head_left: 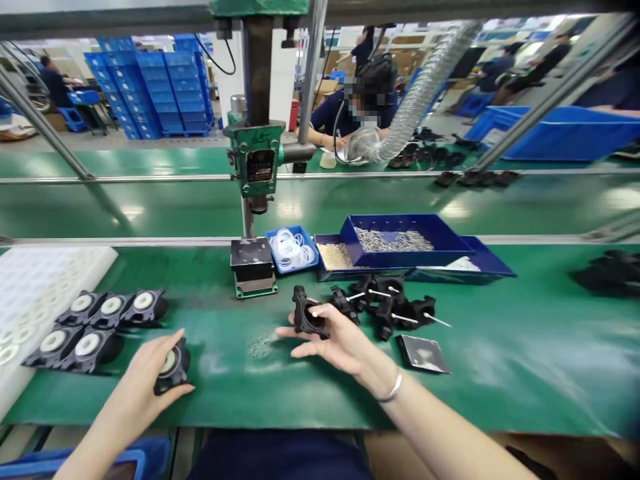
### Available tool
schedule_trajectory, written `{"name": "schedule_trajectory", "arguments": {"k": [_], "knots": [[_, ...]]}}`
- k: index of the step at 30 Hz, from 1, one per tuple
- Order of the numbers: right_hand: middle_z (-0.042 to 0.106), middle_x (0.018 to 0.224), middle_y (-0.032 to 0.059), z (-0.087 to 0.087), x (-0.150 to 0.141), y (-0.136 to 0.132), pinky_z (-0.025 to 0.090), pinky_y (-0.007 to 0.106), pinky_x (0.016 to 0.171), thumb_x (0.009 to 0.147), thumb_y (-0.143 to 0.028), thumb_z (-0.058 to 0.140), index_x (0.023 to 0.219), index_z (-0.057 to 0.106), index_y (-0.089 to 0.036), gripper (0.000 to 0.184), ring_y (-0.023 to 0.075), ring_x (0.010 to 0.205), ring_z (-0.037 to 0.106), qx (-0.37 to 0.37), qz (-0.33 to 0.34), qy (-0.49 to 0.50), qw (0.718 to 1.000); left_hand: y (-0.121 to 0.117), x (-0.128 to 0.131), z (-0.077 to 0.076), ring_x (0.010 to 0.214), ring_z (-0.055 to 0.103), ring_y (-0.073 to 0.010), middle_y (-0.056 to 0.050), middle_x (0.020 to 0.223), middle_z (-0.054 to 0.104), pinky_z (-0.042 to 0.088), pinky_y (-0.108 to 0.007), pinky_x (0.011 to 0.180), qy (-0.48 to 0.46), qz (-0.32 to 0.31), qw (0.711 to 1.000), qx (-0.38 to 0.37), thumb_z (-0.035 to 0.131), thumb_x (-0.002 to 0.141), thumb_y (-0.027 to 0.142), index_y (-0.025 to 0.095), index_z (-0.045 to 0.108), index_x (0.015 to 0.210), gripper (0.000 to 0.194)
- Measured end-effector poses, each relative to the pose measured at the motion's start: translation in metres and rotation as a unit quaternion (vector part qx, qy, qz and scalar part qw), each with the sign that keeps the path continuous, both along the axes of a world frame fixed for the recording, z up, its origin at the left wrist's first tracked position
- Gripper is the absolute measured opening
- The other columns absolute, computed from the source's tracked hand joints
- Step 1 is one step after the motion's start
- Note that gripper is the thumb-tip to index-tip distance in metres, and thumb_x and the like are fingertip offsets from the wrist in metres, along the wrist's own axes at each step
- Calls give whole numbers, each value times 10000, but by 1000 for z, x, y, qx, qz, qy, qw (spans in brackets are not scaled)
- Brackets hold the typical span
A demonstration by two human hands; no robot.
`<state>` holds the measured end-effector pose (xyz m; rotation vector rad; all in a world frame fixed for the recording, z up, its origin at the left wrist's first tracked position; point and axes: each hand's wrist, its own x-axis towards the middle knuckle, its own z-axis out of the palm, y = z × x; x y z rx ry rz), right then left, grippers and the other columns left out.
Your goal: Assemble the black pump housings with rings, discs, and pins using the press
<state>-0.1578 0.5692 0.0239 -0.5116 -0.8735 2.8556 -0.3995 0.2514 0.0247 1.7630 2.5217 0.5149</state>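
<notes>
My left hand (150, 373) is closed around a black plastic housing (177, 368) with a pale ring in its middle, low over the green mat. Beyond it, several similar black housings with white rings (111, 306) sit in two rows. In my right hand (337, 337), a second black housing (306, 312) is gripped between thumb and fingers, its round opening showing. Just right of that hand lies a cluster of black housings (385, 310), some with thin metal pins sticking out. A small dark block with a worn top (424, 353) rests nearer me.
A green press (257, 160) stands over a black block (251, 260). Beside it are a blue tray of white rings (293, 248) and a dark blue bin of pins (405, 250). A white perforated tray (45, 287) lies left. Across the bench, a person (330, 120) bends over work.
</notes>
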Motion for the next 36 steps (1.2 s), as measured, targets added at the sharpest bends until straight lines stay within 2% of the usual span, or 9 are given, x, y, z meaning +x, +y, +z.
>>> {"name": "schedule_trajectory", "arguments": {"k": [2,5,11,14,20,25,30,33,36], "knots": [[719,915,74,-11,1,-14,647,396,705,839,-331,688,946,570,-176,222,356,1109,700,-114,-36,-4,993,28,28,-6,1235,564,-321,-124,1343,546,506,-504,1038,-46,-15,999,6,699,877,444,321,265,1547,807],[733,925,78,-19,-3,-21,628,314,651,850,-386,721,957,598,-191,254,350,1129,690,-187,-91,-7,978,75,64,-9,1264,536,-307,-116,1355,530,496,-492,1056,-110,-50,993,9,724,870,386,340,231,1553,844],[718,1120,159,-12,-2,-8,571,278,517,936,-631,538,1069,641,-126,533,370,1103,692,-167,-106,1,980,130,88,-10,1380,425,-303,-129,1458,426,422,-496,1139,-193,-116,974,17,699,873,291,314,206,1564,849],[695,1204,176,-10,4,0,614,335,629,996,-593,409,1165,637,-84,583,367,1145,672,-132,-128,18,983,134,89,-16,1401,404,-301,-136,1476,397,392,-513,1160,-224,-108,968,38,659,892,267,305,221,1551,792],[678,1314,86,-20,8,8,622,369,828,967,-208,470,1238,627,-188,314,282,1203,660,-91,-170,21,981,132,89,-26,1354,454,-305,-143,1422,440,409,-543,1134,-282,-97,951,85,669,882,239,310,221,1542,800],[651,1345,160,-26,6,6,608,310,888,972,-250,562,1157,676,-102,263,259,1292,598,-67,-174,20,982,139,86,-30,1359,457,-313,-129,1378,444,420,-559,1125,-354,-93,926,92,725,861,265,345,193,1550,875],[693,1280,140,-22,5,9,604,328,940,937,-213,647,1102,702,-112,200,234,1237,636,1,-189,17,982,140,87,-34,1377,430,-337,-144,1382,431,388,-609,1136,-384,-103,912,98,755,844,257,349,179,1555,919],[722,1213,118,-15,4,14,634,268,811,893,-236,721,1083,697,-146,212,207,1137,687,27,-172,2,985,138,88,-35,1381,434,-344,-155,1391,421,395,-610,1134,-403,-104,903,104,744,848,241,340,167,1562,923],[714,1211,90,-2,2,17,640,306,732,841,-322,786,995,675,-195,229,251,1137,687,66,-144,-3,987,136,89,-35,1370,469,-338,-143,1373,426,430,-574,1121,-426,-98,892,117,747,844,234,344,161,1564,935]]}}
